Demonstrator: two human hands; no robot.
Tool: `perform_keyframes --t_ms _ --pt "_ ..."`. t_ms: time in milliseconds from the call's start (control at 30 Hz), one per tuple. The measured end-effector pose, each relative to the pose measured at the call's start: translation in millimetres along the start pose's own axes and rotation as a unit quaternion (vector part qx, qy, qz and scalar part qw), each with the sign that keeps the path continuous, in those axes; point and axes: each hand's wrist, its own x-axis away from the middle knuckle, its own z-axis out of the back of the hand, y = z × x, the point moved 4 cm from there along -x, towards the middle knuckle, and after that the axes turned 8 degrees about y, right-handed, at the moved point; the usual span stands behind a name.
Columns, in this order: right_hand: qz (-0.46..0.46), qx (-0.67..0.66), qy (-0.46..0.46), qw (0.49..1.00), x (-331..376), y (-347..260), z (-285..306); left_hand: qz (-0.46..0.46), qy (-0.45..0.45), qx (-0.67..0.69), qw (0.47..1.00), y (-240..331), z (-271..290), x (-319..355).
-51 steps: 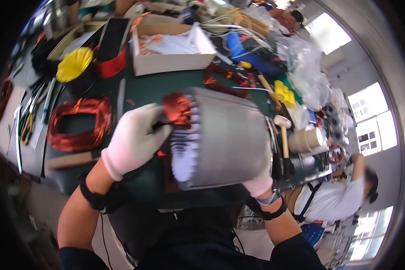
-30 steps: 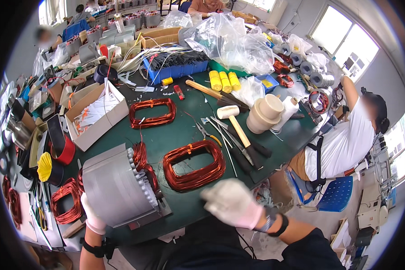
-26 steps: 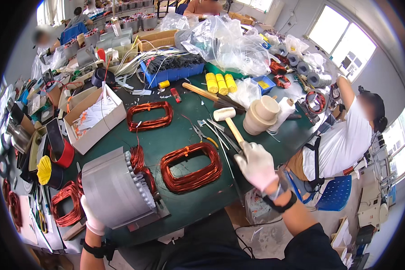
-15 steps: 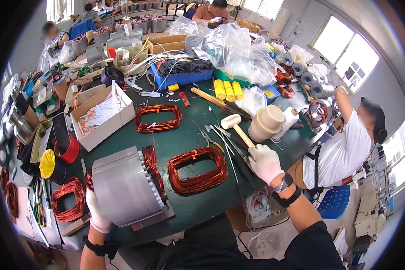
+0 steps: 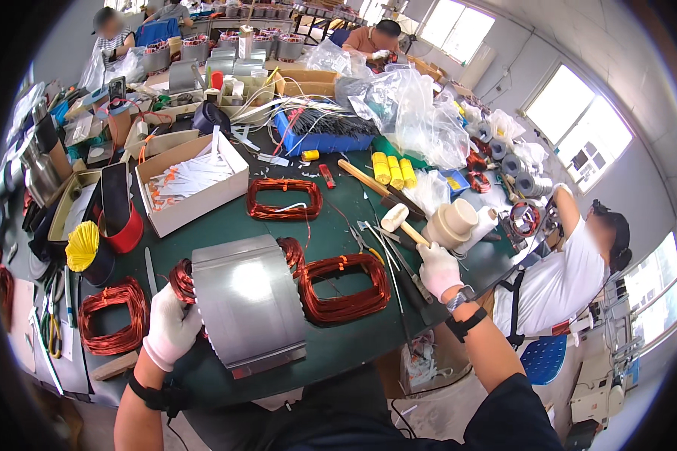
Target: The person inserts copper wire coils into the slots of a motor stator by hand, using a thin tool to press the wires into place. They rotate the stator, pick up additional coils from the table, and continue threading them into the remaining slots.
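**Left hand at the stator core, right hand around a mallet**

The gray stator core (image 5: 250, 304) sits on its side at the near edge of the green tabletop (image 5: 195, 239), right in front of me. My left hand (image 5: 173, 328) is curled against its left end, just below a copper winding (image 5: 180, 279); I cannot tell whether my fingers close on the core's edge or on the wire. Right of the core and farther off, my right hand (image 5: 439, 270) is wrapped around the handle of a white-headed mallet (image 5: 407, 228). A tied copper coil (image 5: 344, 310) lies just right of the core, with pliers (image 5: 374, 254) beyond it. Behind the core and to its left stands an open carton (image 5: 199, 199) of white strips.
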Motion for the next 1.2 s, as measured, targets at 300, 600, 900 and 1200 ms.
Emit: perform_keyframes --t_ms 300,600,900,1200 --pt "0.024 -0.086 -0.019 0.996 5 -3 7 -0.053 0.004 -0.012 0.999 -1 8 -4" --pt "0.019 -0.137 -0.017 0.990 42 5 36 -0.064 0.003 0.001 0.998 -12 10 -4" --pt "0.241 -0.084 -0.134 0.958 0 -159 178 -0.042 -0.014 -0.033 0.998 -9 12 -5" --pt "0.388 -0.123 -0.130 0.904 -20 -212 151 -0.059 0.017 -0.056 0.997 -9 8 1"
